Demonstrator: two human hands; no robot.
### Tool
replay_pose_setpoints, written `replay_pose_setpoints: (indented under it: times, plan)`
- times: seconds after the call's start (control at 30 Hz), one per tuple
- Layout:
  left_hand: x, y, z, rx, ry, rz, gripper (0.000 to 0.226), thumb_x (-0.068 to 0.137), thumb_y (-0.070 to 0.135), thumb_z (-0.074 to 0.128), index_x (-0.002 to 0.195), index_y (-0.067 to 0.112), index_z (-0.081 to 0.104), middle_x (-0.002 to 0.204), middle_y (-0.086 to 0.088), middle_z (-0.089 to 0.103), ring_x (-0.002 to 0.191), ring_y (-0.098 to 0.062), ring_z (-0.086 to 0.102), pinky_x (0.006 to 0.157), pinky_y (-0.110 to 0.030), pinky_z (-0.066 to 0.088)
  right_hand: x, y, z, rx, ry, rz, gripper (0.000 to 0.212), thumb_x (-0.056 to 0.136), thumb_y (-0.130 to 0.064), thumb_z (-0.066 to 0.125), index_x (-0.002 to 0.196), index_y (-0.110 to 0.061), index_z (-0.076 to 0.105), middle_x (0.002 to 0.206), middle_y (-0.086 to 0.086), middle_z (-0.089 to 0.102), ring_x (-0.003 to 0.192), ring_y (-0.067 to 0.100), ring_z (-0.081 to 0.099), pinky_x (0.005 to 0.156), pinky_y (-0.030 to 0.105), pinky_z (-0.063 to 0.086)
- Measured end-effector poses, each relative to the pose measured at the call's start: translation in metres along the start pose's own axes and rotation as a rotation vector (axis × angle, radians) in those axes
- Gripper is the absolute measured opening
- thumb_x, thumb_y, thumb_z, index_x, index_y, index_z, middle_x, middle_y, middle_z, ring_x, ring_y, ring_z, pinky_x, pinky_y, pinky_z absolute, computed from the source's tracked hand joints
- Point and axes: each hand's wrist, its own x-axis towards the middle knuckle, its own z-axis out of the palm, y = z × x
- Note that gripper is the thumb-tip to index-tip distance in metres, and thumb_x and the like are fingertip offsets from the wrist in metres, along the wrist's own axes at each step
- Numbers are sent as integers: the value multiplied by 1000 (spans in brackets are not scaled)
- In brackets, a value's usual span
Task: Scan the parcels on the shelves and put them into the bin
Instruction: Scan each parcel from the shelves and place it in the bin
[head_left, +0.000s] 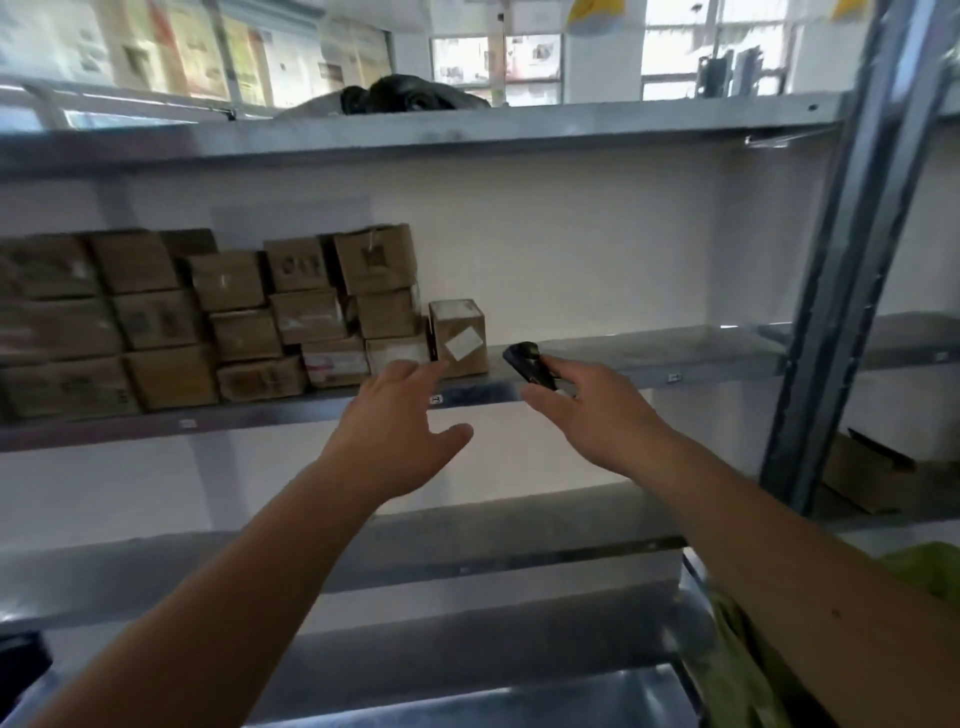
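Several brown cardboard parcels (156, 322) are stacked on the left half of the middle metal shelf (675, 358). At the right end of the stack a small parcel (458, 338) with a white label stands alone. My left hand (400, 421) reaches toward it with fingers spread, its fingertips just short of the box's lower left corner. To the right of that parcel, my right hand (587, 405) grips a black handheld scanner (530, 364) whose head points up and left, toward the box.
An upper shelf (467, 130) carries a black bag (410, 93). A grey upright post (841, 312) stands at the right, with a cardboard box (862, 478) behind it. Green material (924, 566) shows at the lower right. A lower shelf (467, 551) runs beneath my arms.
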Motion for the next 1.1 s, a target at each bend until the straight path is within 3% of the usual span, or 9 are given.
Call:
replay_pose_setpoints:
  times: [0.1,0.27,0.4,0.53,0.63,0.73,0.9,1.03,1.1]
  plan:
    - [32,-4,6,-32,-1,16,87,90,61,70,162,37,28,164,0,36,148,-28,37,119,-47,38,30,9,-2,11,32,6,48,90,-70,53,133,-50,61,103,-17,65,80,-5,56,62,20,40]
    - [97,-11,30,-110,-10,-25,92,88,58,74,162,41,22,163,-2,35,144,-28,42,114,-43,39,91,46,4,15,4,33,41,94,-64,57,133,-52,60,108,-14,68,84,0,60,63,25,44]
    - [159,-11,52,-121,-29,-87,92,89,57,74,164,34,26,162,-5,36,143,-28,44,117,-48,42,149,73,8,40,-45,32,41,88,-69,54,128,-59,58,103,-18,69,81,2,64,66,28,53]
    - [213,-14,72,-124,-83,-135,92,90,54,74,165,33,25,166,-8,30,149,-31,34,120,-51,38,205,101,18,18,-77,5,51,89,-67,55,137,-51,57,106,-18,65,84,-4,58,68,22,46]
    - [240,-23,86,-140,-80,-195,90,91,52,73,165,32,25,165,-8,31,146,-30,39,119,-48,40,238,116,30,38,-115,-22,53,91,-66,56,141,-47,57,110,-17,63,86,-5,57,70,20,44]
    - [255,-32,97,-251,-73,-258,91,90,49,77,164,31,27,163,-4,38,138,-22,47,113,-38,45,264,126,41,59,-136,-42,53,93,-64,57,142,-45,57,121,-15,64,89,-1,55,71,17,41]
    - [285,-39,109,-528,-30,-368,85,91,52,76,161,28,34,148,0,52,112,-14,59,78,-22,51,293,143,49,62,-154,-37,54,95,-63,58,145,-43,55,131,-12,64,90,-1,53,69,14,38]
    - [311,-36,110,-867,-27,-536,83,95,47,74,163,26,31,133,-2,56,98,-15,67,60,-23,56,305,153,49,22,-154,-13,56,96,-62,58,147,-39,54,142,-7,61,103,6,53,79,25,43]
    - [317,-39,112,-989,-68,-603,98,93,42,79,167,32,16,142,-4,55,106,-22,67,71,-32,62,309,155,50,11,-162,-4,55,96,-61,58,146,-38,55,142,-5,61,103,7,52,83,28,42]
